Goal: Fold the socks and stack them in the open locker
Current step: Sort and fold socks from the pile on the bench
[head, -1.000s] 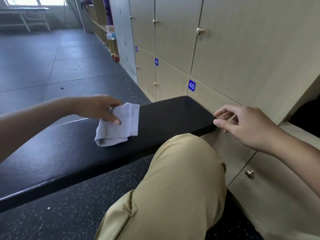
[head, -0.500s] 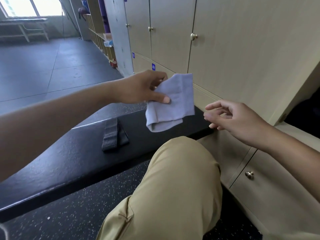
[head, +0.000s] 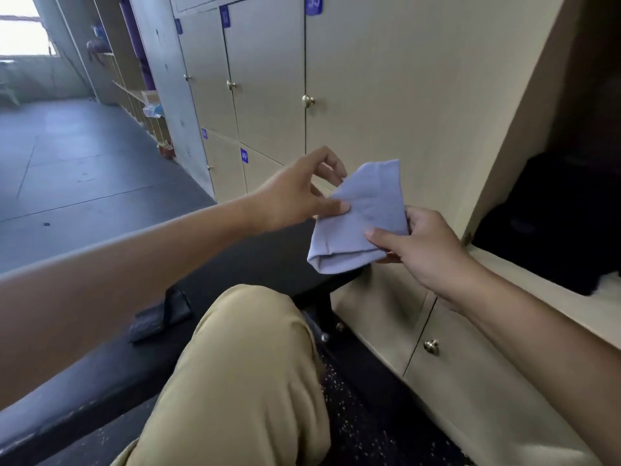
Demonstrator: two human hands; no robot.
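Beige locker doors (head: 386, 95) with small brass knobs and blue number tags fill the far wall, and at the right one locker (head: 554, 196) stands open, its inside dark with some black thing lying in it that cannot be made out. Below them a black padded worktop (head: 262, 260) runs from the near left toward the lockers, with a dark folded sock (head: 161, 316) lying on it at the left. Above the far end of the worktop a folded light blue sock (head: 359, 220) is held in the air between both hands: the left hand (head: 295, 196) pinches its left edge with thumb and fingers, and the right hand (head: 423, 247) grips its lower right corner. A knee in tan trousers (head: 242, 364) rises in the near middle.
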